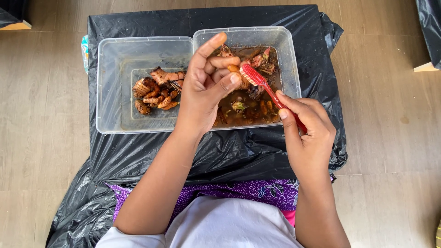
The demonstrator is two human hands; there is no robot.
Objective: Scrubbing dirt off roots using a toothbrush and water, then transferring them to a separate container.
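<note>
My left hand (pixel 207 87) is raised over two clear plastic tubs and pinches a small orange root piece (pixel 234 69) between thumb and fingers. My right hand (pixel 308 133) grips the handle of a red toothbrush (pixel 262 85), whose bristle head touches that piece. The right tub (pixel 289 59) holds muddy brown water with several dirty root pieces (pixel 262 62). The left tub (pixel 110 82) holds a pile of brown and orange roots (pixel 156 92) without water.
Both tubs sit on a black plastic sheet (pixel 257 156) spread over my lap and the wooden floor (pixel 390 119). More black plastic lies at the top right corner (pixel 429 27) and the top left corner. My lap shows purple patterned cloth (pixel 248 190).
</note>
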